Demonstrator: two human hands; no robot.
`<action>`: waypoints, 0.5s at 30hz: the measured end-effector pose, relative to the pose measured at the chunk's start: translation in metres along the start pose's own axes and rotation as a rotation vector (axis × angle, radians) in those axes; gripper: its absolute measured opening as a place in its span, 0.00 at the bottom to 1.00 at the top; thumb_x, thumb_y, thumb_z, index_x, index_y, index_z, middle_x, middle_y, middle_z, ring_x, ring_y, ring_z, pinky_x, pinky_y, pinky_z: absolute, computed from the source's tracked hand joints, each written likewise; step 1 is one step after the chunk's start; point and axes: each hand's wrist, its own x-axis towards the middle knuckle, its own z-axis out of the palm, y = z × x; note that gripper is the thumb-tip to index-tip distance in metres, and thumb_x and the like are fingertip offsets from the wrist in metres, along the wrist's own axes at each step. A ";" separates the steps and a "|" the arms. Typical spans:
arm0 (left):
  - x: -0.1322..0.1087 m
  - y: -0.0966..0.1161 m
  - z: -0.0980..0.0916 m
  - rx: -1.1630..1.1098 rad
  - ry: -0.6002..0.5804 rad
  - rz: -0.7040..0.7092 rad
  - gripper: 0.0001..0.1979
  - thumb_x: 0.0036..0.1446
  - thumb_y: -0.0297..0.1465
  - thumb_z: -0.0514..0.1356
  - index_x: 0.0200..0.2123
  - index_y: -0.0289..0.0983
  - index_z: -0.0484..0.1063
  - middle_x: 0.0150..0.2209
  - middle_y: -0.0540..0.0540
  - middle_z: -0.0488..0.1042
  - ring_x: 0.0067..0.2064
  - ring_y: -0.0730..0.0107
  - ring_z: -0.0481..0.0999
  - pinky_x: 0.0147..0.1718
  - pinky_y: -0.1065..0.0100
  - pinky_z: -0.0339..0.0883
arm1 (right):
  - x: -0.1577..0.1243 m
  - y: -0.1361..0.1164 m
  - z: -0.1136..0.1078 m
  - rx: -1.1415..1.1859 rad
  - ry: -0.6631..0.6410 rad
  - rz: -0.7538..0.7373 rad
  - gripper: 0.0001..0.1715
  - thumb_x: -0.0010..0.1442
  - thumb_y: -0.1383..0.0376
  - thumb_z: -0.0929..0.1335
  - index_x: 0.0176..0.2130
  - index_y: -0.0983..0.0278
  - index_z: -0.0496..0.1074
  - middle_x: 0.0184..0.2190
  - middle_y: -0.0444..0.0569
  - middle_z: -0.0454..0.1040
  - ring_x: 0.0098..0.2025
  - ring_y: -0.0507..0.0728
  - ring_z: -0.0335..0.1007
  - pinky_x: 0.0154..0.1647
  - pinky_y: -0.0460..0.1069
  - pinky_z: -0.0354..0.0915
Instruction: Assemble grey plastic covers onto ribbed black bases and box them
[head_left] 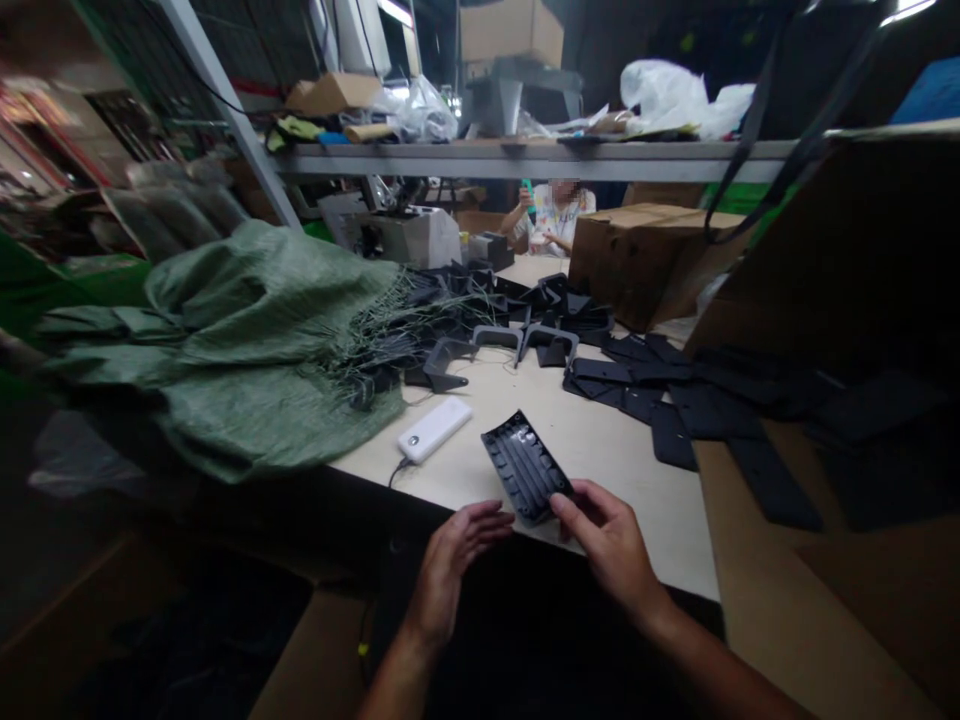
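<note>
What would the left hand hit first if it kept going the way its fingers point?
Most likely the ribbed black plastic panel at the right hand; the left hand's fingertips point at its near end, though depth is hard to judge.

And on the workbench (600, 480), a ribbed plastic panel (525, 468) sits front and centre, with a power bank (435, 430) just to its left! Further left, a woven sack (247, 390) sprawls over the bench, right up against a heap of plastic brackets (517, 320) behind the panel. To the right, flat plastic plates (697, 410) lie spread out, a cardboard carton (637, 260) behind them, and back beyond the bench end, under a metal shelf (525, 160), sits a co-worker (555, 215)!
</note>
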 end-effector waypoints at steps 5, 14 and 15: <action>0.022 0.015 0.044 -0.537 -0.148 -0.143 0.39 0.62 0.59 0.55 0.59 0.31 0.75 0.51 0.32 0.82 0.56 0.42 0.80 0.61 0.44 0.67 | -0.046 -0.004 0.010 0.091 -0.262 0.102 0.22 0.63 0.46 0.74 0.44 0.60 0.81 0.35 0.47 0.78 0.33 0.55 0.71 0.33 0.49 0.69; 0.007 0.024 0.028 -0.391 0.006 -0.135 0.23 0.56 0.44 0.68 0.48 0.35 0.78 0.39 0.39 0.82 0.41 0.50 0.84 0.45 0.55 0.78 | 0.027 -0.001 -0.137 -0.822 0.400 -0.199 0.38 0.62 0.47 0.72 0.65 0.60 0.70 0.69 0.61 0.66 0.68 0.71 0.62 0.69 0.64 0.59; 0.002 0.021 0.024 -0.319 0.006 -0.149 0.24 0.55 0.44 0.69 0.49 0.35 0.77 0.40 0.38 0.82 0.42 0.49 0.84 0.44 0.56 0.78 | 0.038 0.002 -0.162 -0.871 0.515 -0.175 0.41 0.63 0.49 0.71 0.68 0.64 0.67 0.72 0.65 0.59 0.73 0.75 0.53 0.72 0.68 0.52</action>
